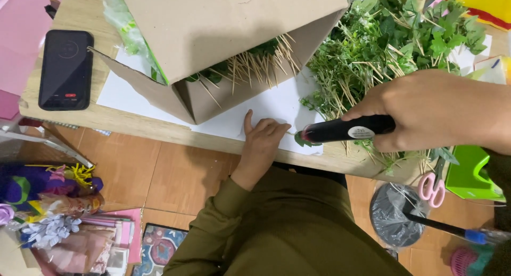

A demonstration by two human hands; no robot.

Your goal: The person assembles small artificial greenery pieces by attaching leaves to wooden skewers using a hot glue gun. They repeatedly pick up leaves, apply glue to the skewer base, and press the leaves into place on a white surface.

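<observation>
My right hand (pixel 434 108) grips a black glue gun (pixel 346 129) held level, its tip pointing left at a small green leaf (pixel 302 141) on the white sheet (pixel 266 108). My left hand (pixel 262 137) rests on the table edge, fingers pinching a thin wooden stick joined to that leaf. A pile of green artificial leaves on sticks (pixel 388 42) lies just behind the glue gun. An open cardboard box (pixel 223 36) with more leaf sticks stands beyond my left hand.
A black phone (pixel 65 68) lies at the table's left end. Pink-handled scissors (pixel 432 188) and a green object (pixel 468 172) sit at the right edge. Below are a bin lined with a black bag (pixel 391 215), coloured paper and ribbons (pixel 58 212) on the floor.
</observation>
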